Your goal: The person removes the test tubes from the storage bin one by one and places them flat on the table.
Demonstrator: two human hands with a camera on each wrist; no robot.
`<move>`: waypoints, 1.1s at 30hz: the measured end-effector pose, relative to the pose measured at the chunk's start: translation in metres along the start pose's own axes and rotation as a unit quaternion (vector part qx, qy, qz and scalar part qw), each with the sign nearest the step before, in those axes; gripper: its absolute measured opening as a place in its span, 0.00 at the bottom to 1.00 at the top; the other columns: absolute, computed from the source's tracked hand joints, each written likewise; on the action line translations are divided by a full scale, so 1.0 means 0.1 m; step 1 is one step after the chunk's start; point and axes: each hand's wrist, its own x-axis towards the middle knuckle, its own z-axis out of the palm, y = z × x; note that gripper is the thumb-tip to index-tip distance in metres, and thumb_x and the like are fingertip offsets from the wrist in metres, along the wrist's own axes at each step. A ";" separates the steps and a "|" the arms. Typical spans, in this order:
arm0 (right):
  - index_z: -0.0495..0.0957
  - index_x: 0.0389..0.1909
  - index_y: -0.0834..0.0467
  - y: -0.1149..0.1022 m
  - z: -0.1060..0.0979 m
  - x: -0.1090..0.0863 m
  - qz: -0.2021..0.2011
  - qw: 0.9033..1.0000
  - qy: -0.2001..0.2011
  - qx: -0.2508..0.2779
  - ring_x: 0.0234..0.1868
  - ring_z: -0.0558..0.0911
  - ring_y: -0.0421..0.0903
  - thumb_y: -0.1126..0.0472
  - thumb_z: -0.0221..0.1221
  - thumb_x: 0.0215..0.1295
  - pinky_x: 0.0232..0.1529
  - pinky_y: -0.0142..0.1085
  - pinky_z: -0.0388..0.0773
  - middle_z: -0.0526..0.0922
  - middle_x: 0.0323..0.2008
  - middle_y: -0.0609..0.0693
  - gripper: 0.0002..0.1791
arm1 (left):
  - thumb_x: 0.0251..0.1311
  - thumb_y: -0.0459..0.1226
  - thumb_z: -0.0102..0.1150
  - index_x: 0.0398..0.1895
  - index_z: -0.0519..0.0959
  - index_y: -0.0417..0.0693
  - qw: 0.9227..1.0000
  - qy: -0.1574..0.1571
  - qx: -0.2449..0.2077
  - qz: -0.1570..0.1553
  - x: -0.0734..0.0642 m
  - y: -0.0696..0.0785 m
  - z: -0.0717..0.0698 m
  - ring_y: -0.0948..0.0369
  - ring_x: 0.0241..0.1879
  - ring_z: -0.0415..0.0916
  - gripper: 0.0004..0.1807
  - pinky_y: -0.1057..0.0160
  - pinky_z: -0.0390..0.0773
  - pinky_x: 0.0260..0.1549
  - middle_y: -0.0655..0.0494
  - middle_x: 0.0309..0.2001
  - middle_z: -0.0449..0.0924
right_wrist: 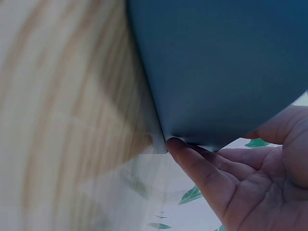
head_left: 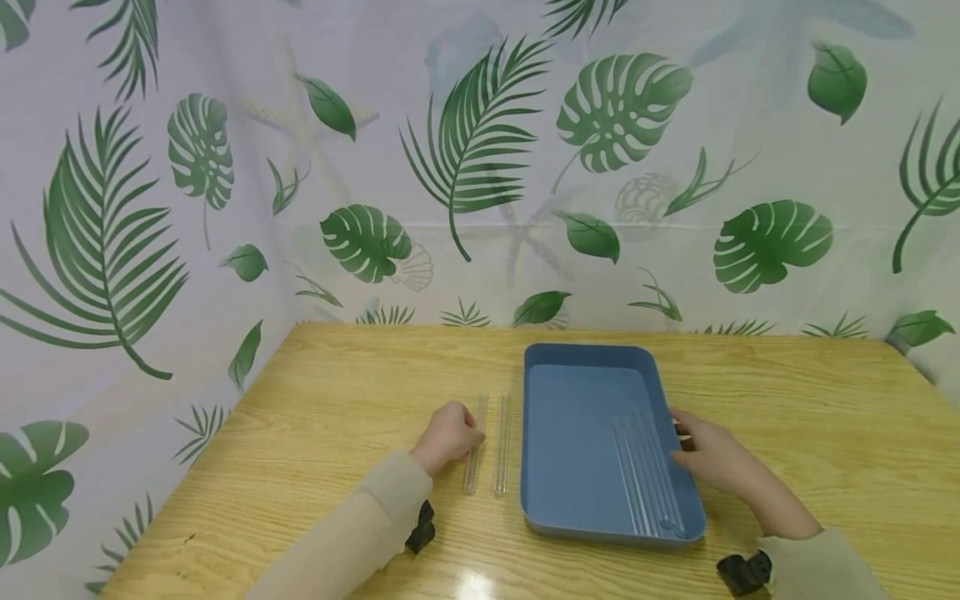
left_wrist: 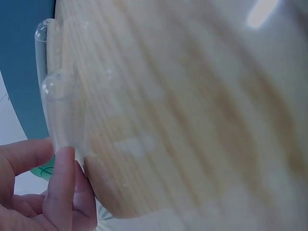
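Note:
My left hand [head_left: 447, 435] pinches a clear test tube [head_left: 471, 478] between thumb and fingers, left of the tray. In the left wrist view the rounded end of this test tube [left_wrist: 65, 108] points away from the fingertips. A second clear test tube [head_left: 502, 450] lies beside it on the table, roughly parallel. My right hand [head_left: 712, 454] grips the right side of the blue tray [head_left: 566, 450], thumb at the rim. From the right wrist view, fingertips [right_wrist: 175, 144] touch the lower edge of the tray wall [right_wrist: 216, 72]. Several clear test tubes [head_left: 643, 479] lie side by side in the tray's right half.
The wooden table [head_left: 360, 367] has a leaf-printed cloth [head_left: 480, 167] hanging behind it and at the left. Black wrist cameras are worn on the left wrist [head_left: 422, 527] and the right wrist [head_left: 744, 573].

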 end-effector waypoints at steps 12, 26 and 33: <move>0.50 0.57 0.81 0.02 0.01 0.01 0.001 1.000 0.002 -0.002 0.45 0.71 0.69 0.73 0.52 0.55 0.38 0.50 0.74 0.66 0.47 0.78 0.31 | 0.54 0.28 0.55 0.17 0.64 0.41 1.000 0.006 0.003 0.005 0.00 0.04 0.00 0.65 0.10 0.61 0.13 0.71 0.63 0.12 0.55 0.11 0.63; 0.51 0.57 0.81 0.05 0.04 0.00 -0.009 1.000 0.010 -0.003 0.44 0.71 0.69 0.73 0.52 0.55 0.37 0.50 0.74 0.66 0.46 0.78 0.31 | 0.54 0.28 0.55 0.20 0.66 0.39 1.000 0.011 -0.001 0.005 -0.01 0.03 0.02 0.65 0.11 0.62 0.10 0.71 0.66 0.13 0.54 0.14 0.65; 0.51 0.58 0.80 0.04 0.03 -0.01 -0.008 1.000 0.010 0.003 0.44 0.71 0.68 0.73 0.51 0.55 0.38 0.50 0.74 0.66 0.47 0.77 0.31 | 0.54 0.30 0.57 0.24 0.69 0.37 1.000 0.010 -0.003 -0.003 -0.01 0.03 0.03 0.64 0.13 0.64 0.07 0.69 0.67 0.14 0.51 0.19 0.69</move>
